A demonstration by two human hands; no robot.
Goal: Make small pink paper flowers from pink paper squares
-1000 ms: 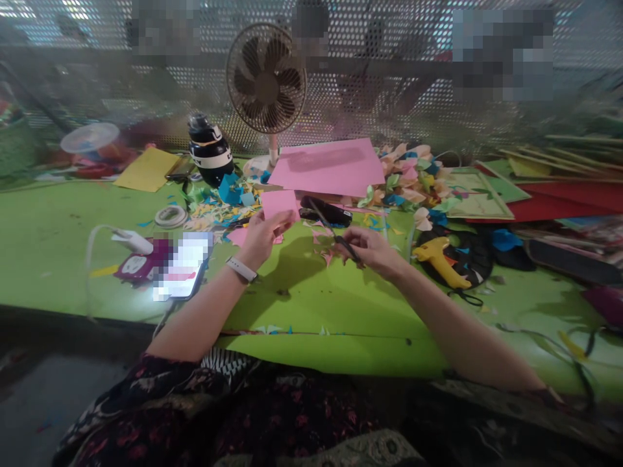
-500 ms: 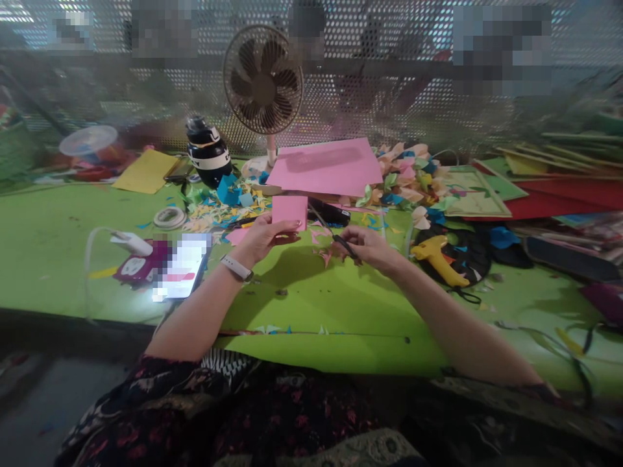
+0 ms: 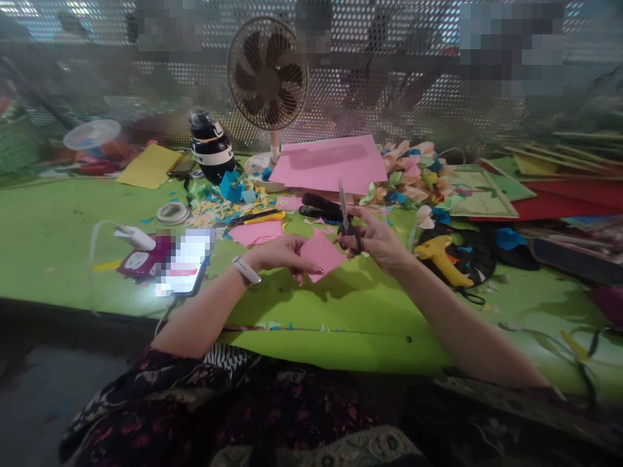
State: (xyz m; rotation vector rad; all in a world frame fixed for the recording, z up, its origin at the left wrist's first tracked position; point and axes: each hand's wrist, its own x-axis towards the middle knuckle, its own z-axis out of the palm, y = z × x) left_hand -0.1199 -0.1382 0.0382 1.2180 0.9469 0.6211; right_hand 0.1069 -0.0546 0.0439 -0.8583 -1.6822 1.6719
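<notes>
My left hand (image 3: 287, 256) grips a small square of pink paper (image 3: 323, 255) between thumb and fingers, one corner turned toward me. Just to its right, my right hand (image 3: 377, 240) is closed round the dark handles of a pair of scissors (image 3: 343, 214), whose blades point up and away from me. The blades stand clear of the paper's far edge. Behind my left hand lie more pink paper pieces (image 3: 257, 232) and a yellow-and-black cutter knife (image 3: 263, 216). A black stapler-like tool (image 3: 318, 206) rests beyond the paper square.
A lit phone (image 3: 187, 263) lies left of my forearm. Behind are a black bottle (image 3: 211, 152), a fan (image 3: 268, 81), a large pink sheet (image 3: 331, 163) and a heap of paper flowers (image 3: 413, 168). A yellow glue gun (image 3: 445, 259) sits at right on the green table (image 3: 331, 308).
My left hand has brought the pink square nearer and to the right, turning it cornerwise. The scissors in my right hand have swung from low and angled to upright.
</notes>
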